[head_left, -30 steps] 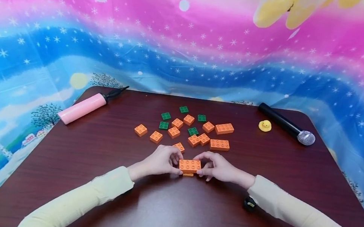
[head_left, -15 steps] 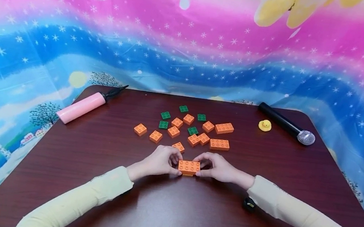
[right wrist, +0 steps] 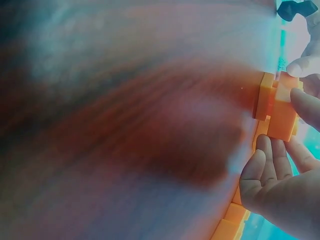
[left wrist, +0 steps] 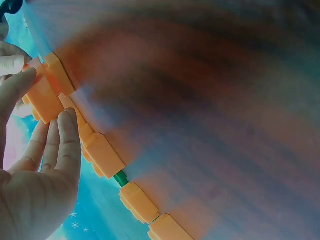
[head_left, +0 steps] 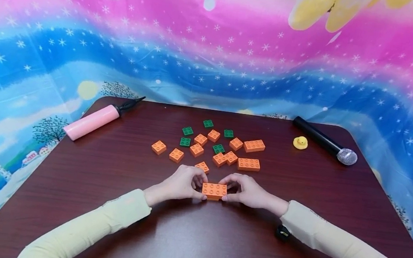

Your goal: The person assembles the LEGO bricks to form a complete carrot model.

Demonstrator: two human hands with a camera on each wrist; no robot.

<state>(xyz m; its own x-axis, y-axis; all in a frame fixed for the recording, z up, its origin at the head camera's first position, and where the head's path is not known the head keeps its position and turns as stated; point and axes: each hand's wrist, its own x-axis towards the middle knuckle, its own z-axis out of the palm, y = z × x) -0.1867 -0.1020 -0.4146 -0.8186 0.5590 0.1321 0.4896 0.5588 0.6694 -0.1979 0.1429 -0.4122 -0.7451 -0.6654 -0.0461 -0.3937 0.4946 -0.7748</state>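
In the head view, a long orange building brick [head_left: 214, 190] with two rows of studs is held level at the table's middle. My left hand [head_left: 184, 182] pinches its left end between thumb and fingers. The opposite end is gripped the same way by my right hand [head_left: 249, 191]. Below it, a second orange brick [right wrist: 264, 97] stands on the table, mostly covered from above. The right wrist view shows the held brick close over that lower one, a narrow gap between their walls. Fingertips of both hands reach down beside the pair.
Just beyond the hands lie loose orange bricks [head_left: 196, 149], including two long ones [head_left: 249, 164], and several flat green bricks [head_left: 218, 149]. A pink hand pump [head_left: 93, 122] lies back left. Back right are a microphone [head_left: 325, 140] and a yellow rubber duck [head_left: 300, 142].
The long brick has come down slightly, covering more of the brick below. My right hand's lower fingers have drawn in behind the thumb. The loose bricks have stayed put.
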